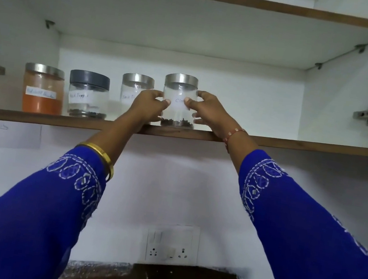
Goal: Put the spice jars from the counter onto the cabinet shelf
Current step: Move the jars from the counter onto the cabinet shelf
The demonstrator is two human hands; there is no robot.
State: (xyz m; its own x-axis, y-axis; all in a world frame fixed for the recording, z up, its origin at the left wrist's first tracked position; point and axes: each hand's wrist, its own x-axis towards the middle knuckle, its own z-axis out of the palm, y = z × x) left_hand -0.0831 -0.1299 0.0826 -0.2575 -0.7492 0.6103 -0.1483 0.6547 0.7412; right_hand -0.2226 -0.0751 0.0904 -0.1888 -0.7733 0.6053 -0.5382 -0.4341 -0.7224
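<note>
Clove jar [178,104] upright, base at the cabinet shelf [298,143] front edge, just right of the 3 jars already in the row. Both hands clamped on it, left hand [149,107] and right hand [209,112] on opposite sides, equally near. Next move, imo: push straight back, axis kept vertical.

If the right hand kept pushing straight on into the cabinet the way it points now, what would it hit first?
Probably nothing until the cabinet back wall. The right hand and left hand hold the clove jar at the shelf front edge; the space behind looks free, though depth is hard to judge.
</note>
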